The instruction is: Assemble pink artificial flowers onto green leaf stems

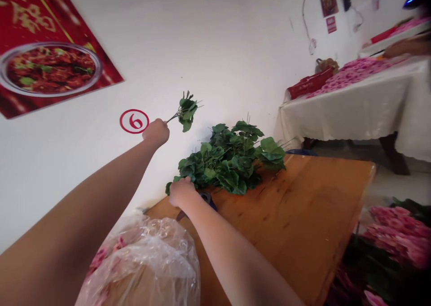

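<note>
Raised in front of the white wall, my left hand (156, 132) is closed around the thin stems of an artificial leaf bunch (187, 113), whose green leaves and bare stem tips point up and right. My right hand (182, 192) is lower, at the left end of a heap of artificial green leaves (232, 162) on the wooden table (286, 216). Its fingers look curled, but their tips are hidden and I cannot make out what they hold. Beside the right wrist lies a dark object with a ring-shaped opening (207, 199), partly covered by the forearm.
A clear plastic bag (151, 261) with pink flowers stands at the near edge. Pink artificial flowers (399, 234) are at the lower right. Behind, a white-covered table (353, 99) holds pink flowers and a red bag (311, 82); another person's arm (409, 46) reaches over it.
</note>
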The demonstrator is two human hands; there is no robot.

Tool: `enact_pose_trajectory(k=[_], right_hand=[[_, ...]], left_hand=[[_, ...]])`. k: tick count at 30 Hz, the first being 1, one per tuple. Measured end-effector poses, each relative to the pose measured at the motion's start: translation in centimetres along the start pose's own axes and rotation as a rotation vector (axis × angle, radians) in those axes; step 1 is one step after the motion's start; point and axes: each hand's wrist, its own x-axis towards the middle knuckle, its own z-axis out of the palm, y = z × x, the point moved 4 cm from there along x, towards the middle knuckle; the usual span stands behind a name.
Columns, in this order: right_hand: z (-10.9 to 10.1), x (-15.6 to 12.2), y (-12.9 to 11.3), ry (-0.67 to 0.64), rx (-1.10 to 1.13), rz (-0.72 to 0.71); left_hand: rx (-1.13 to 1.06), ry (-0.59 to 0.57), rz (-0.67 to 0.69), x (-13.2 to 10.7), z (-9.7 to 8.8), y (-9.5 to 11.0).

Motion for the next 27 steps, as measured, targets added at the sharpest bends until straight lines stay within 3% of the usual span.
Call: enact_pose_trajectory(k=[3, 7, 10, 12, 15, 17, 20, 21, 23, 27], right_hand=[[0.1, -0.4, 0.1, 0.01, -0.06, 0.049], [0.3, -0.8, 0.2, 0.006, -0.126, 0.038], [0.5, -0.7, 0.6, 0.001, -0.167, 0.042], [0.6, -0.4, 0.9, 0.013, -0.184, 0.053], [1.0, 0.1, 1.5, 0.004, -0.215, 0.075], [1.2, 0.5, 2.1, -0.018, -0.247, 0.106], [1.5, 0.8, 2.9, -0.048, -0.308, 0.157], [1.5, 0.8, 3.1, -0.056, -0.33, 0.17], [1.4, 0.6, 3.3, -0.071, -0.375, 0.189], [1.0, -0.4, 2.8, -0.118, -0.436, 0.195]], left_hand=[[0.014, 0.046, -0.024, -0.8, -2.9, -3.8], [0.047, 0.121, -0.092, -3.8, -7.2, -11.4], [-0.078, 0.223, -0.156, -9.5, -9.3, -18.1], [-0.189, 0.25, -0.227, -15.5, -9.4, -22.2], [-0.411, 0.189, -0.326, -26.5, -8.1, -26.7], [-0.383, 0.129, -0.399, -33.9, -6.7, -28.6], [-0.347, -0.042, -0.397, -43.0, -4.2, -29.9], [-0.329, -0.147, -0.38, -45.4, -3.2, -30.0], [-0.278, -0.248, -0.341, -49.0, -1.5, -30.0], [-0.191, -0.378, -0.296, -52.1, 0.5, -28.7]])
